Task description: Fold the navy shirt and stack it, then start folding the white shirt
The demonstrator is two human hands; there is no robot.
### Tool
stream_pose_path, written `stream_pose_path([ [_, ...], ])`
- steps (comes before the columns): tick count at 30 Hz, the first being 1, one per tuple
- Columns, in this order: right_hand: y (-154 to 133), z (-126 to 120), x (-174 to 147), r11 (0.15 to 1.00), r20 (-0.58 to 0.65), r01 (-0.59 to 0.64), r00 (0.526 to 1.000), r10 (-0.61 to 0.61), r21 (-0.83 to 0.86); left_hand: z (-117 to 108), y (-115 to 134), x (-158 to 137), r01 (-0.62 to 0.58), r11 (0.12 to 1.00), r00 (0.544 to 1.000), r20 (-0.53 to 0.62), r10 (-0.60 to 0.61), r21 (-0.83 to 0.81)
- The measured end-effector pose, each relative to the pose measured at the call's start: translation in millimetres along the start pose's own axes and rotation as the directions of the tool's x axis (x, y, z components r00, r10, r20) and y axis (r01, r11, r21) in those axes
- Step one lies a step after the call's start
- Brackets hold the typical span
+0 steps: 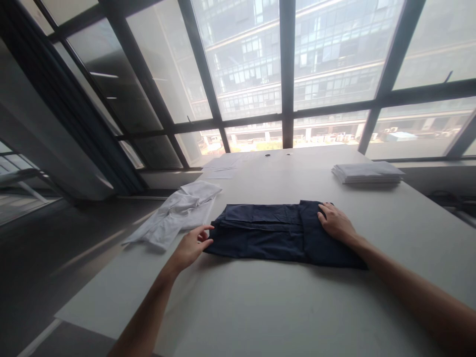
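Note:
A dark navy garment (260, 243), folded into a long strip, lies crosswise on the white table (260, 307). Its right end is folded over in a wider layer, and a lengthwise opening between layers shows along the middle. My left hand (191, 246) is at the garment's left end, thumb and forefinger apart at its edge; whether they press on the cloth is hard to see. Flat on the folded right end rests my right hand (336, 223), fingers stretched out and pointing left.
Rumpled white cloth (182, 208) lies at the table's left edge. A stack of folded white cloths (366, 172) stands at the back right. White sheets (221, 167) lie at the back left. Large windows (245, 59) rise behind the table, with a dark curtain (67, 99) at left.

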State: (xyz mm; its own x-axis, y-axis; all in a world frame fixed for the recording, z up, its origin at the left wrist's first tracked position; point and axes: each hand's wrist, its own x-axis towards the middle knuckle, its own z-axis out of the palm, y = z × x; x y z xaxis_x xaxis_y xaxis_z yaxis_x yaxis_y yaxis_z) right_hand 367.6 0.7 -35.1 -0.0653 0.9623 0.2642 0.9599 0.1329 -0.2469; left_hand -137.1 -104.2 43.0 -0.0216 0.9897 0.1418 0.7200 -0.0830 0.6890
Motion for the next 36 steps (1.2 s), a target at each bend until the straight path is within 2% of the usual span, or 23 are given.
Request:
stream_pose_path([
  [3,1.4,1.3,0.3,1.0,-0.006,0.001,1.0,-0.001,0.006,-5.0,-1.2,-3.1,-0.015,0.997,0.998,0.057,0.01,0.079],
  [6,2.5,2.5,0.7,1.0,-0.013,0.006,1.0,-0.006,0.008,-8.8,-4.8,-5.2,0.019,0.986,0.993,0.114,-0.038,0.164],
  [10,3.0,3.0,0.8,1.0,-0.023,0.021,1.0,-0.021,0.014,-7.5,-9.3,-2.7,0.051,0.99,0.98,0.185,-0.076,0.135],
  [13,3.1,3.0,0.8,1.0,-0.032,0.025,0.999,-0.024,0.015,-0.6,-8.0,5.4,0.054,0.993,0.992,0.106,-0.066,0.108],
  [15,3.2,3.2,1.0,1.0,-0.033,0.028,0.999,-0.027,0.01,4.1,-2.4,11.6,0.009,0.997,0.998,0.06,-0.014,0.078],
  [18,2.9,3.4,1.0,1.0,-0.027,0.024,0.999,-0.024,0.006,8.1,10.4,16.8,-0.036,0.999,0.994,0.103,0.039,-0.03],
  [20,2.4,3.3,0.8,1.0,-0.024,0.019,1.0,-0.018,0.008,9.0,16.8,17.0,-0.007,0.992,0.989,0.144,0.025,-0.126],
  [23,1.6,2.8,0.5,1.0,-0.024,0.015,1.0,-0.015,0.014,11.4,14.0,16.7,0.061,0.971,0.994,0.103,-0.038,-0.233],
  [26,1.7,2.5,0.8,1.0,-0.022,0.012,1.0,-0.012,0.02,17.5,-0.2,19.2,0.069,0.989,0.997,0.053,-0.063,-0.132],
  [29,1.9,2.5,1.2,1.0,-0.018,0.01,1.0,-0.009,0.029,24.7,-7.6,20.1,-0.079,0.987,0.996,-0.037,0.085,0.136],
  [32,1.5,2.4,1.0,0.999,-0.028,0.01,1.0,-0.009,0.033,32.0,1.6,15.4,-0.278,0.9,0.93,-0.141,0.339,0.335],
  [34,1.0,2.0,0.7,0.999,-0.033,0.014,0.999,-0.013,0.03,39.1,11.3,10.5,-0.423,0.831,0.882,-0.047,0.47,0.362],
  [36,0.6,1.4,0.5,1.0,-0.031,0.018,0.999,-0.017,0.022,48.4,17.4,5.8,-0.534,0.777,0.845,0.166,0.509,0.334],
])
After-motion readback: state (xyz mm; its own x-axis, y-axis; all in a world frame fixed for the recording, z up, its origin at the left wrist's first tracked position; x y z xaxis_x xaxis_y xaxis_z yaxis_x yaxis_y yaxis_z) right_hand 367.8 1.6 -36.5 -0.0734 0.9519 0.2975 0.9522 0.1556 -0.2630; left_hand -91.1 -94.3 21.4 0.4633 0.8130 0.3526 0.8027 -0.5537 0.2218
